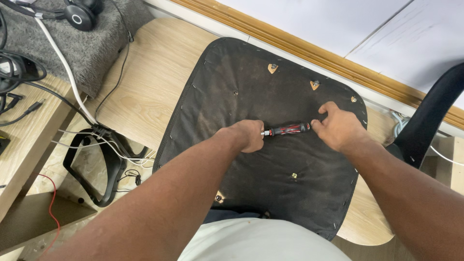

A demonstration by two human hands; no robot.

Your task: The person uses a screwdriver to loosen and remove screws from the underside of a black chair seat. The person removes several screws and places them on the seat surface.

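A black fabric-covered chair seat (251,87) lies upside down on a light wooden table (154,77), with bolts and staples showing on its underside. Over its middle I hold a screwdriver (290,129) with a red and black handle, lying level. My left hand (246,135) is closed around its metal shaft end. My right hand (338,126) grips the butt of the handle. Bolt holes (273,67) sit near the far edge of the seat.
A black armrest frame (96,169) and tangled cables (96,133) lie at the left. Headphones (77,14) rest on a grey fuzzy mat at top left. A black chair part (430,116) stands at the right beside the wooden skirting.
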